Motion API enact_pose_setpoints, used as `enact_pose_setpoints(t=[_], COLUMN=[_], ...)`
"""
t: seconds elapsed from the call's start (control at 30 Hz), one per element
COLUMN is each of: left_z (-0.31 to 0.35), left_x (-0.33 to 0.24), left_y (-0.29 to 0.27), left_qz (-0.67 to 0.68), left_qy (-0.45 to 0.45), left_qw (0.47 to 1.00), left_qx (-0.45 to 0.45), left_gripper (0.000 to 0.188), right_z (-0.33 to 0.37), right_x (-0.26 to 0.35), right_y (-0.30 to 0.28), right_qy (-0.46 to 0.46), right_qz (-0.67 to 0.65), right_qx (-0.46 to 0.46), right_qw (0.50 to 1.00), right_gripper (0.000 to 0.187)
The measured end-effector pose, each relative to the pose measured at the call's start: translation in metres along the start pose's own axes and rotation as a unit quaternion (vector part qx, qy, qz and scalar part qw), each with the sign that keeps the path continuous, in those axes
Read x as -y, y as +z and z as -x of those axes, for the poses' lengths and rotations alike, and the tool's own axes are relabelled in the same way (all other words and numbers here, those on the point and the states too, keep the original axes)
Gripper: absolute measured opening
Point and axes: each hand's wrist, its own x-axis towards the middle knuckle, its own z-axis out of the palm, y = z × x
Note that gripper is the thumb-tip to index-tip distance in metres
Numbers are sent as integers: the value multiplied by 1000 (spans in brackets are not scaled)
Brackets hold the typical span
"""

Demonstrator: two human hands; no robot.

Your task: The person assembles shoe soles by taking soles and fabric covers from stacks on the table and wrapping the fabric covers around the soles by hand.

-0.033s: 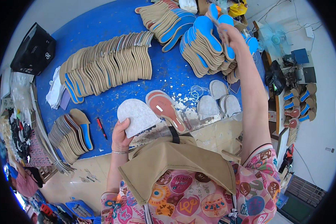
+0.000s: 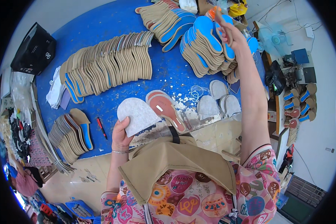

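My left hand (image 2: 120, 135) grips a pale grey felt piece (image 2: 137, 116), rounded at the top and straight along its lower edge, thumb on the near face. Beside it, at the table's front edge, lies a reddish-brown insole (image 2: 164, 106). Stretched far to the back right, my right hand (image 2: 233, 37) is closed on a tan insole (image 2: 221, 18), seen nearly edge-on and partly hidden by the fingers. Directly under that hand is a fanned stack of blue-and-tan insoles (image 2: 202, 48). More grey felt pieces (image 2: 208, 107) lie between my arms, near the front edge.
Long rows of tan insoles (image 2: 112, 63) cover the blue table (image 2: 168, 69), with a smaller stack (image 2: 69, 136) at the left. A red-and-black pen (image 2: 101, 127) lies near that stack. A black bag (image 2: 33, 50) stands far left; a fan (image 2: 275, 39) is at the right.
My right hand has drawn slightly back toward me, and the insole in it has turned from its blue face to nearly edge-on. The left hand is practically still.
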Motion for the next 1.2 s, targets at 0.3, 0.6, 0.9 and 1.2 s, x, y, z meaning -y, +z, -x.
enact_pose_setpoints(t=[0.3, 0.6, 0.9, 1.2], left_z=[-12, -14, -3, 1], left_x=[-4, 3, -2, 3], left_y=[26, 53, 51, 47], left_qz=[8, 122, 85, 102], left_qy=[60, 76, 84, 93], left_qw=[998, 974, 975, 964], left_qx=[-3, 173, 186, 227], left_gripper=[44, 51, 54, 57], right_z=[163, 226, 231, 232], right_x=[-107, -176, -183, -173], right_y=[121, 193, 191, 193], right_qy=[-175, -14, 18, 13], right_qz=[-249, -247, -193, -187], right_qx=[109, 358, 407, 429], right_qw=[946, 900, 893, 884], right_gripper=[43, 38, 45, 34])
